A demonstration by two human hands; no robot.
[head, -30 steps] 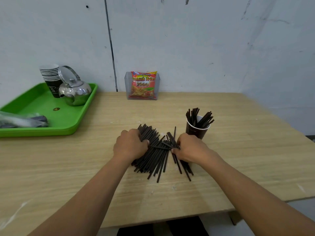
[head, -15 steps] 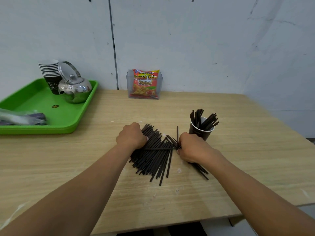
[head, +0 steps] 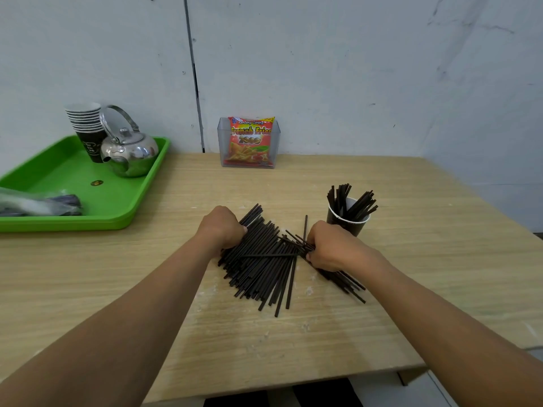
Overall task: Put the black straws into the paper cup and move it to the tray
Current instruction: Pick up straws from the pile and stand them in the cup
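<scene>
A pile of black straws [head: 261, 262] lies on the wooden table [head: 293, 342] in front of me. My left hand [head: 221, 227] rests curled on the pile's upper left edge. My right hand [head: 332, 248] is closed around a small bunch of straws at the pile's right side; their ends stick out below the hand. Just behind that hand stands a dark paper cup [head: 346, 220] with several straws upright in it. The green tray [head: 126, 207] sits at the far left of the table.
On the tray stand a steel kettle [head: 129, 154], a stack of paper cups [head: 86, 127] and a plastic-wrapped bundle [head: 35, 202]. A clear holder with a snack packet [head: 249, 142] stands against the wall. The table's front edge is near my elbows.
My right hand has gathered a bunch of straws away from the main pile toward the right. My left hand has stayed on the pile. The camera view has shifted slightly.
</scene>
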